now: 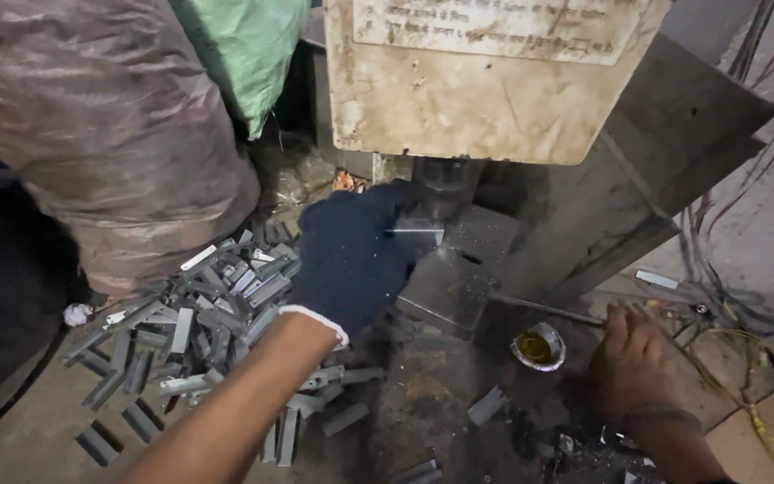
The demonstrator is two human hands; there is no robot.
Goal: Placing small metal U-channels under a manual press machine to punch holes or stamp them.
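A small flat metal piece (416, 231) lies on the grey metal block (448, 285) under the round ram (445, 184) of the big press machine (485, 85). It sits right at the fingertips of the left hand (351, 255). That hand wears a dark blue glove with a white cuff. Its grip is mostly together, and the fingers touch the near left end of the small piece, but I cannot tell if they pinch it or only push it. The right hand (627, 363) is bare. It rests flat on the dirty bench (423, 403) at the near right, with the fingers loose and nothing in them. Just left of that hand stands a small round tin (537, 348) with yellow stuff in it. A thin metal rod (544, 309) lies between the block and the tin. To the left of the gloved arm is a big heap of grey metal strips (199, 323), and some strips lie alone on the bench. Far left there is a big brown sack (109, 125) and a green bag (244, 49). Wires (745, 358) hang and lie at the right. The ram is close above the small piece and the fingertips.
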